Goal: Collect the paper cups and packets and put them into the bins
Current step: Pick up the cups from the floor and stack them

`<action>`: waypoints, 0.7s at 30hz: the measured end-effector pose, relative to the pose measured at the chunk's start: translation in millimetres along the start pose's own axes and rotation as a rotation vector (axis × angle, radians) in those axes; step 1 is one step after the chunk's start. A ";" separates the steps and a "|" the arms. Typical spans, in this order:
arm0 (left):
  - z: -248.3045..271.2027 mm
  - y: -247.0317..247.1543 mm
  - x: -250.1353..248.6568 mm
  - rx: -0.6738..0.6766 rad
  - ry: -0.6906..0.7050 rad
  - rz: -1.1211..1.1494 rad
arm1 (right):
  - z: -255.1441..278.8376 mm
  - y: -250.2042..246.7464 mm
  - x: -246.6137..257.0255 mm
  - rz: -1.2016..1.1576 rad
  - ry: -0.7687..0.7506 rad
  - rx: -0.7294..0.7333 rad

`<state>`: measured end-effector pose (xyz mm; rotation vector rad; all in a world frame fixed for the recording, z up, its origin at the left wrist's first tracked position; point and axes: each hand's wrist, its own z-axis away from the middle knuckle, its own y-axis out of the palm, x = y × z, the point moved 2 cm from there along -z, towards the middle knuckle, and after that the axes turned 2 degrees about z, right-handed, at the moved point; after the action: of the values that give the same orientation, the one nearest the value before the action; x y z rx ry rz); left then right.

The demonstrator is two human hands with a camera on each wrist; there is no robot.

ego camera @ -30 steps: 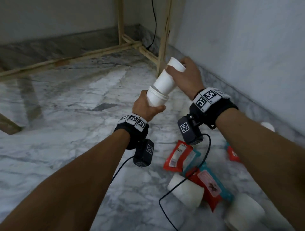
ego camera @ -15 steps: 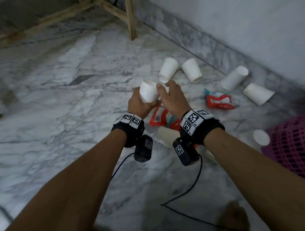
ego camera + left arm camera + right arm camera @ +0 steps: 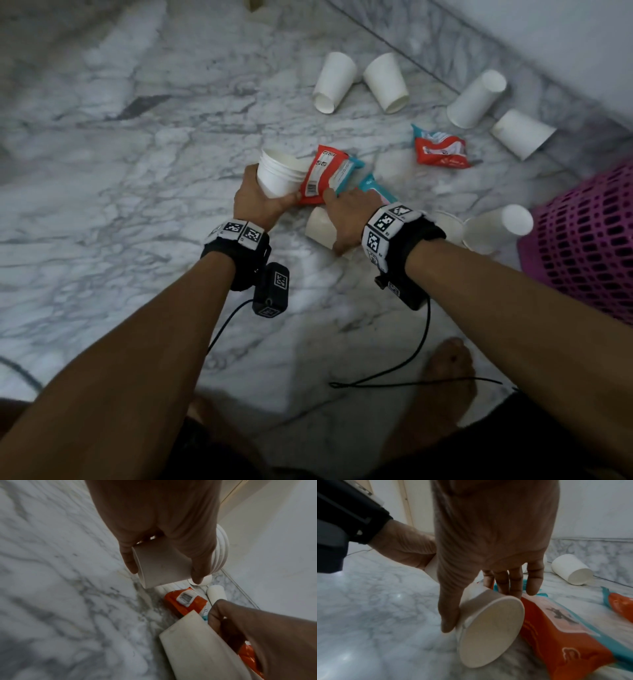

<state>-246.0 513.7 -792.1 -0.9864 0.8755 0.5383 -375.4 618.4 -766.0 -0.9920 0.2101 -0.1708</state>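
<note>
My left hand (image 3: 263, 202) grips a stack of nested white paper cups (image 3: 279, 173), held low over the marble floor; the left wrist view shows the stack (image 3: 163, 566) between thumb and fingers. My right hand (image 3: 346, 219) reaches down over a single white cup (image 3: 317, 228) lying on its side. Its thumb is on one side of this cup (image 3: 488, 628) and its fingers on the other. A red and teal packet (image 3: 322, 174) lies just beyond both hands, a second packet (image 3: 556, 635) lies under the right hand, and a third packet (image 3: 440, 149) is farther right.
Several more white cups lie on the floor: two at the back (image 3: 334, 82), two near the wall (image 3: 476, 99), and one (image 3: 496, 228) beside a pink mesh bin (image 3: 589, 246) at the right. A bare foot (image 3: 448, 370) and black cables (image 3: 411, 380) are near me.
My right hand pushed a cup into the stack, then left it and dropped onto the cup lying on the floor. The left hand lowered the stack, and my view tilted down.
</note>
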 end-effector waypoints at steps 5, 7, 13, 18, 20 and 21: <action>-4.0 1.5 -4.1 -0.004 0.030 0.002 | 1.1 -4.2 -4.4 -0.139 0.006 0.044; -7.4 1.5 -8.4 -0.004 0.046 0.010 | 1.7 -29.0 -19.0 -0.266 0.014 0.034; -14.9 9.1 -30.5 0.013 0.091 0.020 | 1.8 -107.6 -79.9 -0.466 0.121 -0.195; -6.9 25.5 -53.4 0.091 0.149 0.021 | -1.0 -136.2 -101.7 -0.675 0.220 -0.311; -2.0 34.7 -66.4 0.122 0.183 0.014 | -2.9 -135.1 -99.1 -0.715 0.231 -0.293; 0.1 40.2 -73.3 0.140 0.203 0.003 | -3.4 -132.7 -96.5 -0.737 0.238 -0.280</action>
<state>-316.3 531.9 -750.8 -0.9220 1.0816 0.3780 -475.7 567.4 -646.6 -1.2958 0.0761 -0.9560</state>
